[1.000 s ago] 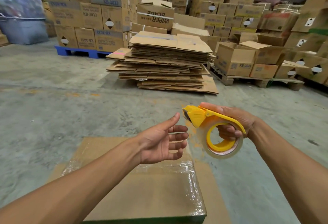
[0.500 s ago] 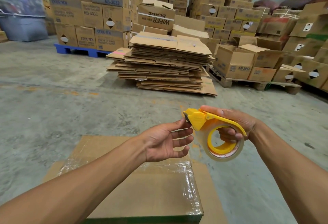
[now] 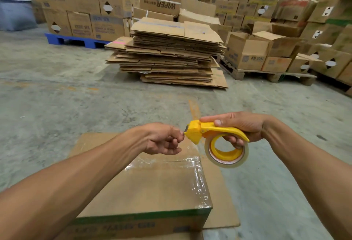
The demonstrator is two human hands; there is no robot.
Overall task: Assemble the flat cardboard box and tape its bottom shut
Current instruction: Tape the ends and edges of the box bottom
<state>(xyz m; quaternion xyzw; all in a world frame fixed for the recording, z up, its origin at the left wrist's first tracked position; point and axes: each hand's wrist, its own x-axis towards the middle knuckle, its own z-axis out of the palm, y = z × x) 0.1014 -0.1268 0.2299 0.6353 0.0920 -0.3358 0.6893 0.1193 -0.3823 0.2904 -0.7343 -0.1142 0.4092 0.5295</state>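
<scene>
A: Your right hand (image 3: 242,125) grips the yellow tape dispenser (image 3: 213,135) by its handle, thumb on top, clear tape roll (image 3: 226,153) hanging below.

B: And your left hand (image 3: 162,138)?

A: Fingers curled, pinching at the dispenser's front edge, right by the blade. Can't tell whether tape is between the fingertips.

B: The box (image 3: 152,192)?

A: Assembled, on a flat cardboard sheet (image 3: 224,201) on the concrete floor (image 3: 57,106), under your arms. Clear tape shines along its far and right top edges. Green band on the near side.

B: Background?

A: Stack of flattened cartons (image 3: 167,55) mid-floor, stacked boxes behind on a blue pallet (image 3: 76,40) and a wooden one.
</scene>
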